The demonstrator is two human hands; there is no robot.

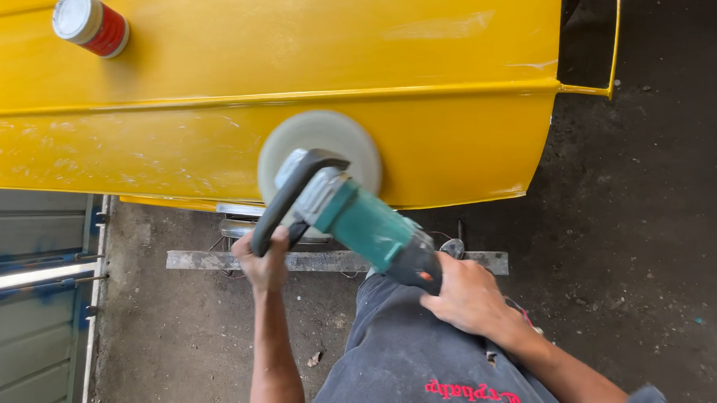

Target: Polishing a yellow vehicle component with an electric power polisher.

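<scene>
A teal-green polisher [365, 226] sits at the centre of the frame, gripped by both hands. The left hand [265, 258], at lower centre-left, is curled tight round the black loop handle [282, 198] that arches over the front of the tool. The right hand [471, 297], right of centre and lower, is wrapped closed about the dark rear grip of the polisher, where a small red switch shows. Both fists are fully closed on the tool — no fingers spread.

The pale round pad [320, 147] at the head of the polisher is blurred, and it lies against the yellow painted panel [300, 54] that fills the upper two thirds of the frame. The pad meets the panel just below a raised crease line, near the panel's lower edge. The paint to the left of the pad looks dull and smeared with whitish streaks; higher up it is glossier.

At the upper left of the frame a red can with a white lid [88, 22] rests on the panel, well apart from the pad.

Below the panel, a grey metal bar [324, 260] lies across the dirt floor [655, 239], partly behind the tool and the hands. The person's dark clothing with red lettering [416, 365] fills the bottom centre — a grey metal frame with blue marks [24, 292] stands at the lower left.
</scene>
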